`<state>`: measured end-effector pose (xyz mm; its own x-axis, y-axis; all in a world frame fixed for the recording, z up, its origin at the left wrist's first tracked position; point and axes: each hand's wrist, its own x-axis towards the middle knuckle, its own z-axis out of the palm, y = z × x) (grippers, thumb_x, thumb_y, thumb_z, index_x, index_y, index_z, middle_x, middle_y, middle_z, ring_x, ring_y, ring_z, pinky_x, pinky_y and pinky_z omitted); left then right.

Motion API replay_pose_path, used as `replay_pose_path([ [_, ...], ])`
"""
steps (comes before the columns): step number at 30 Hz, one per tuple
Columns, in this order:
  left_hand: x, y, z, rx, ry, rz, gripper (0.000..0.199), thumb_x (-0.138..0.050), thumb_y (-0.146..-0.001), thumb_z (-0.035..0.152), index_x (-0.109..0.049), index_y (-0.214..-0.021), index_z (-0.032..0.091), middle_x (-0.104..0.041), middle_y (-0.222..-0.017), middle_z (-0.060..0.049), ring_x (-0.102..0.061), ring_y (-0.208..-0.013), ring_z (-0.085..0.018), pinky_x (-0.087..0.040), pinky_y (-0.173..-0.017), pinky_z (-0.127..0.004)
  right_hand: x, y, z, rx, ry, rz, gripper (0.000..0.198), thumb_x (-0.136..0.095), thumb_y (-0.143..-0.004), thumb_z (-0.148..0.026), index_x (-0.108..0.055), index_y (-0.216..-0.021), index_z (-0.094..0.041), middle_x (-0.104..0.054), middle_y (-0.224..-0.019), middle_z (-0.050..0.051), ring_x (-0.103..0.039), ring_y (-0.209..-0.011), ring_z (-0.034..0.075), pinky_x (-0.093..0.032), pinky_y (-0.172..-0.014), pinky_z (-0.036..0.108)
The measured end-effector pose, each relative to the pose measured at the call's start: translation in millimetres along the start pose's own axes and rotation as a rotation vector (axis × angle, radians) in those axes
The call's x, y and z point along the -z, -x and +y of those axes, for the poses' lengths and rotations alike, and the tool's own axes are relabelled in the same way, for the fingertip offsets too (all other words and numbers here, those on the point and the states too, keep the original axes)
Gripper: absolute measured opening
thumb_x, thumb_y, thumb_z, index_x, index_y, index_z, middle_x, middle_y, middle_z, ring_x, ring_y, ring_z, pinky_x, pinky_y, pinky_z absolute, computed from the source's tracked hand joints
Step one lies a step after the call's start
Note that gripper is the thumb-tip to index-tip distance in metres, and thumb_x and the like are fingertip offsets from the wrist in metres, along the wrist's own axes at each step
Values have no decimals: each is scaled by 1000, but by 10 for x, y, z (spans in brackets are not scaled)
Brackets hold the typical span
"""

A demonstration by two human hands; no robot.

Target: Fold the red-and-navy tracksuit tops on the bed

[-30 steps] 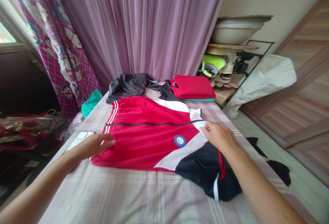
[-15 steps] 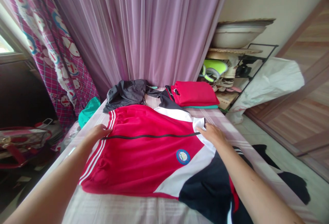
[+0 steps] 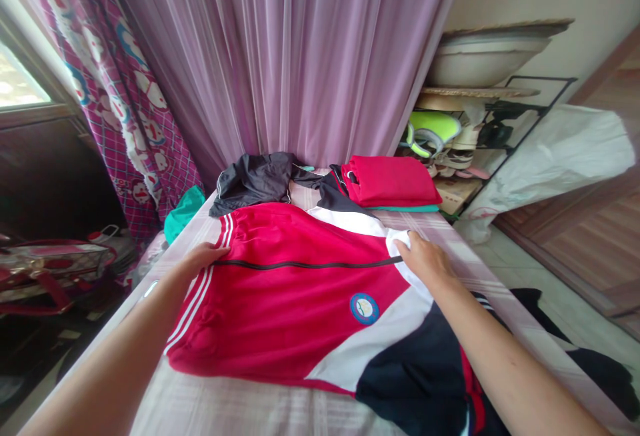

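The red jacket [image 3: 280,316] is spread unfolded across the centre of the frame, its dark zip [image 3: 300,265] seemingly closed; the striped hem [image 3: 197,303] is pinched by the left hand [image 3: 206,256] at centre left, the white collar [image 3: 397,239] gripped by the right hand [image 3: 425,261] at centre right; right of upper centre, red clothing [image 3: 395,181] is already folded; left of upper centre, a dark garment [image 3: 260,179] is seen bunched, unfolded.

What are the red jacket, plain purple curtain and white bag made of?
Jacket: smooth cloth, maybe polyester knit; it has soft folds, faint sheen. Curtain: likely thin synthetic; it looks sheer, with fine folds. Bag: probably plastic; it looks thin and crinkled.
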<state>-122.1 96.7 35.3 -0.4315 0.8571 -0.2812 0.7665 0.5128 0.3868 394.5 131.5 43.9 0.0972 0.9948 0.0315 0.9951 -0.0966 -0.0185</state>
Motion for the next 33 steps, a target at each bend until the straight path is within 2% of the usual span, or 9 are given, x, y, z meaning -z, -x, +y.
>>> replay_pose_path([
  [3, -67, 78, -24, 9, 205, 78, 50, -62, -67, 61, -65, -90, 16, -73, -86, -10, -68, -81, -27, -50, -66, -33, -82, -72, 130, -47, 16, 18, 45, -34, -99, -44, -58, -123, -14, -72, -101, 18, -68, -96, 31, -47, -80, 38],
  [6, -135, 130, -1, -53, 15, 236, 44, -56, -73, 57, -62, -91, 18, -72, -92, -11, -67, -90, -29, -48, -70, -33, -211, -96, 213, -106, 24, -47, 46, -29, -100, -42, -60, -120, -15, -72, -99, 17, -69, -95, 31, -47, -78, 39],
  [9, -155, 167, 18, -62, -118, 276, 44, -51, -77, 60, -61, -90, 19, -72, -93, -12, -67, -91, -30, -46, -70, -33, -274, -88, 237, -111, 31, -51, 44, -32, -100, -42, -60, -120, -16, -71, -102, 17, -69, -93, 31, -47, -76, 38],
  [14, -113, 250, -22, -50, -127, 294, 49, -47, -81, 60, -60, -102, 18, -72, -98, -14, -67, -93, -32, -46, -71, -35, -119, -140, 132, 46, 99, 218, 35, -41, -96, -35, -63, -115, -15, -68, -108, 17, -64, -97, 28, -46, -78, 35],
  [17, -144, 307, -45, -12, -112, 323, 52, -45, -83, 60, -59, -109, 17, -72, -102, -16, -67, -95, -33, -47, -71, -35, 78, -271, -176, 152, 65, 260, 33, -40, -96, -30, -67, -112, -20, -69, -110, 13, -64, -98, 25, -45, -80, 32],
  [22, -279, 345, -68, 46, -61, 396, 56, -39, -86, 63, -61, -110, 18, -73, -101, -15, -68, -96, -34, -48, -71, -37, 302, -665, -1044, 324, -10, 86, 42, -42, -96, -31, -55, -136, -31, -71, -117, 6, -66, -102, 23, -46, -83, 33],
  [27, -298, 294, -78, 60, -57, 386, 57, -35, -87, 63, -61, -111, 18, -73, -105, -16, -68, -97, -34, -49, -72, -37, 201, -1153, -1709, 443, -24, -113, 59, -43, -93, -21, -37, -150, -35, -64, -132, 7, -61, -117, 23, -46, -90, 34],
  [30, -301, 266, -96, 66, -51, 371, 50, -32, -90, 56, -60, -110, 20, -74, -104, -15, -69, -96, -32, -49, -70, -36, 80, -1394, -1882, 438, -27, -188, 51, -56, -87, -21, -56, -136, -35, -67, -127, 4, -64, -111, 23, -47, -86, 30],
  [33, -332, 257, -127, 54, -50, 374, 45, -33, -90, 54, -58, -108, 22, -75, -95, -11, -70, -93, -31, -48, -68, -33, -56, -1538, -1934, 338, -38, -126, 38, -52, -91, -24, -61, -127, -23, -70, -118, 11, -66, -106, 25, -48, -85, 31],
])
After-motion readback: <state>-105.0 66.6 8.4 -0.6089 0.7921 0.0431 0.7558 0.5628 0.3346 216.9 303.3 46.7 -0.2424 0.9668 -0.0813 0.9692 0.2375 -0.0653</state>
